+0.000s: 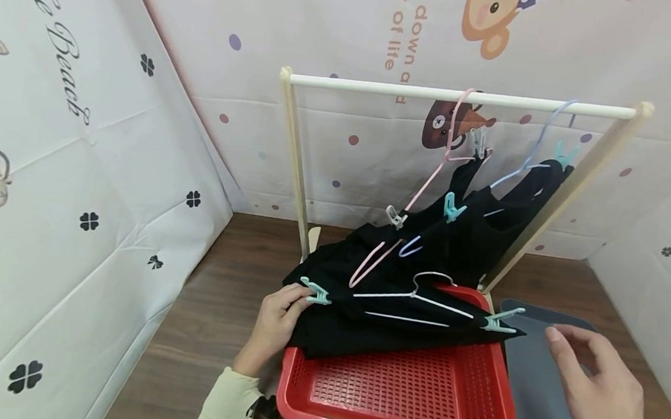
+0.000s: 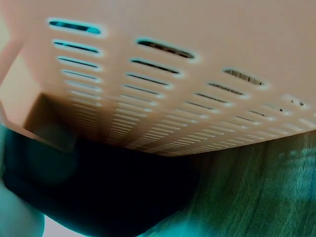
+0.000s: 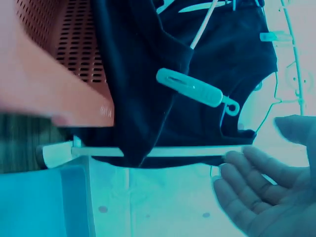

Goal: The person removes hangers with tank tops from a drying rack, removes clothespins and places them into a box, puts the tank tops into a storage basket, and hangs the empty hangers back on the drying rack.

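– over the far side of the red basket (image 1: 388, 394) lies the black garment (image 1: 385, 335). grip?
– my left hand (image 1: 280, 314) pinches it beside a mint clip (image 1: 318, 294); right hand (image 1: 602, 382) loose, holding nothing.
– handling?
– probably light, floppy; i'd take the stiffer white hanger (image 1: 413, 295).

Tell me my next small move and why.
I'd probably grasp the white hanger by its hook with your right hand and lift it toward the white rail. The left clothespin and right clothespin grip the black garment, that hand is empty, and only the pink hanger and blue hanger hang up there.
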### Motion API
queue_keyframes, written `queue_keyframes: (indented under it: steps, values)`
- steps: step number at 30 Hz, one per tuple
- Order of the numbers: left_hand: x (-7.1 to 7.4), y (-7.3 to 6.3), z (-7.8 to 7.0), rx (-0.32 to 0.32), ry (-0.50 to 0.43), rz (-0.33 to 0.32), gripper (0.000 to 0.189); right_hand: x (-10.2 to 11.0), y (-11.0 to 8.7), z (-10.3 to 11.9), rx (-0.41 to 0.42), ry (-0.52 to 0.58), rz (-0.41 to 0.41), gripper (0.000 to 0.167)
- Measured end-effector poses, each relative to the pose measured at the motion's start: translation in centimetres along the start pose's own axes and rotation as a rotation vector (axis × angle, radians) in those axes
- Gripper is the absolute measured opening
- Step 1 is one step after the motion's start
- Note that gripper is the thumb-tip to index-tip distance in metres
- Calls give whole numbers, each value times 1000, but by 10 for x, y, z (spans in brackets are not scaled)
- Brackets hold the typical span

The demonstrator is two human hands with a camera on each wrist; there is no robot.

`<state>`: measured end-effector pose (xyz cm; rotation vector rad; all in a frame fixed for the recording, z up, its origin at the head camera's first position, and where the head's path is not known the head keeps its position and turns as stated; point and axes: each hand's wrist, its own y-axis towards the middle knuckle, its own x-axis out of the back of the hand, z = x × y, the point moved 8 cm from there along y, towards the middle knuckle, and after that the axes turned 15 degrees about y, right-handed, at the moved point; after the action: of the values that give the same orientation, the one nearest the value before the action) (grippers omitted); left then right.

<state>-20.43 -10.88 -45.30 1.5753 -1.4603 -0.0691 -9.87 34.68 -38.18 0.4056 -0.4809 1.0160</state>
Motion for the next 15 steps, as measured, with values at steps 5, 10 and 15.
queue_keyframes:
  steps: [5, 10, 15]
  values:
    - [1, 2, -3, 8, -1, 4, 16, -4, -2, 8, 56, 126, -82, 54]
    - [2, 2, -5, 13, -7, 3, 17, -19, -1, 11, 85, 238, -125, 50]
    - [2, 0, -4, 30, -5, 12, 16, -29, -4, 20, 187, 321, -164, 49]
